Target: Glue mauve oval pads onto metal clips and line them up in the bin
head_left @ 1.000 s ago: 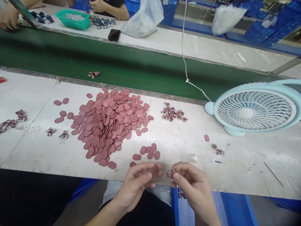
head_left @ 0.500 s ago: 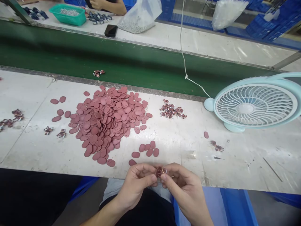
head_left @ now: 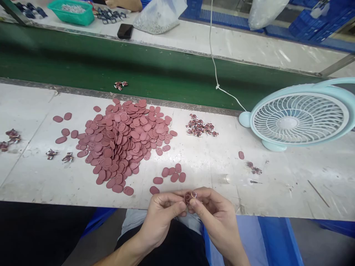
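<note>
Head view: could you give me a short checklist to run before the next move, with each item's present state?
1. Left hand and right hand both on the small reddish-brown part: ok, fingertips meet around it.
2. How its pieces fit together: cannot tell, fingers cover much of it.
3. Pile of oval discs apart from the hands: ok.
4. Green strip free of parts: not ok, a small cluster lies on it.
5. Fan apart from both hands: ok.
6. Fan running: cannot tell.
</note>
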